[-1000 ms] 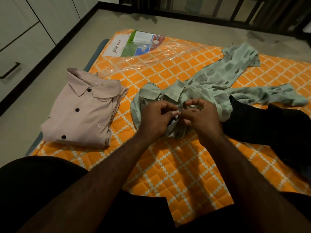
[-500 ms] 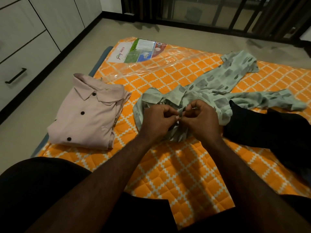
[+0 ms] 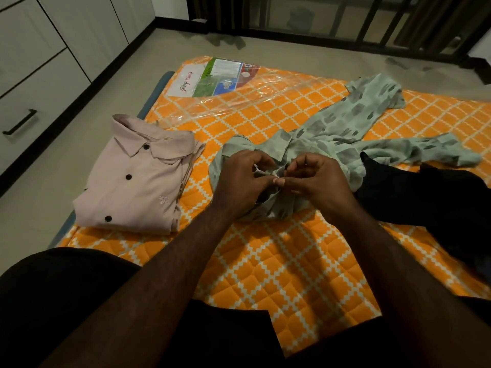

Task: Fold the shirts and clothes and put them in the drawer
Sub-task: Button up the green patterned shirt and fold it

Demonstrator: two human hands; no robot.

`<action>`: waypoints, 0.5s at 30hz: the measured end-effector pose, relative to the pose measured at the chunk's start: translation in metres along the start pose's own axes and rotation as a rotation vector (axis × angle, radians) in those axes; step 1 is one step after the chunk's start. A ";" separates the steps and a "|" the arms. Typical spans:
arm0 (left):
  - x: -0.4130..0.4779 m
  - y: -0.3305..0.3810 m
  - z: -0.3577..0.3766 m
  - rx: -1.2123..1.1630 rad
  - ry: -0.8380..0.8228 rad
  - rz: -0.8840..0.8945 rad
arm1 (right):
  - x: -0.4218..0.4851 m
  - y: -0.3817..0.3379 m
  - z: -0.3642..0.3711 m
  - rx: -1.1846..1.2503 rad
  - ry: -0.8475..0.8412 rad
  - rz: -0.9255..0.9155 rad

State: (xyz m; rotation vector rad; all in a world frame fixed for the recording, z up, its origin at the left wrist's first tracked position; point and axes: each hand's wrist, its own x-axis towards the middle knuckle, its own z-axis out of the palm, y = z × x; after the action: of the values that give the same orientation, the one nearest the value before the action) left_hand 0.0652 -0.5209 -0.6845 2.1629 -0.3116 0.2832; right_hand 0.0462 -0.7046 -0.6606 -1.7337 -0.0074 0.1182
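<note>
A pale green shirt (image 3: 342, 131) with grey patches lies spread and crumpled on the orange quilted mattress (image 3: 279, 261). My left hand (image 3: 239, 181) and my right hand (image 3: 318, 181) meet at its front just below the collar, both pinching the fabric at the placket. To the left, a pink shirt (image 3: 138, 179) with dark buttons lies folded near the mattress edge. A black garment (image 3: 430, 197) lies unfolded at the right, over part of the green shirt.
White drawer fronts with a dark handle (image 3: 20, 126) line the far left wall. A clear plastic cover with a printed label (image 3: 212, 78) lies over the mattress's far corner. Dark railings run along the back. My dark-clothed legs fill the bottom.
My fingers keep working at the green shirt's front; both hands stay at the same spot. The view has tilted slightly, so everything sits lower in frame.
</note>
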 end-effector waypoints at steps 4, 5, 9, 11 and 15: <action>0.001 -0.004 -0.003 -0.063 -0.153 0.054 | -0.001 -0.002 -0.004 -0.018 -0.052 -0.019; 0.001 -0.004 -0.004 -0.111 -0.226 0.059 | -0.001 -0.004 -0.005 -0.034 -0.072 -0.030; 0.000 -0.008 0.000 -0.171 -0.399 0.065 | -0.003 -0.007 -0.008 -0.141 -0.107 -0.076; 0.000 -0.012 0.004 -0.087 -0.351 0.059 | -0.003 -0.006 -0.006 -0.234 -0.069 -0.111; -0.003 -0.010 0.009 -0.010 -0.179 -0.014 | -0.001 -0.002 0.003 -0.427 0.053 -0.199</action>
State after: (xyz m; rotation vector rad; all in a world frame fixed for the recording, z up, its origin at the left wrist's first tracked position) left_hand 0.0661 -0.5222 -0.6979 2.1840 -0.3982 0.0801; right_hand 0.0449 -0.7019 -0.6593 -2.1500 -0.1767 -0.0828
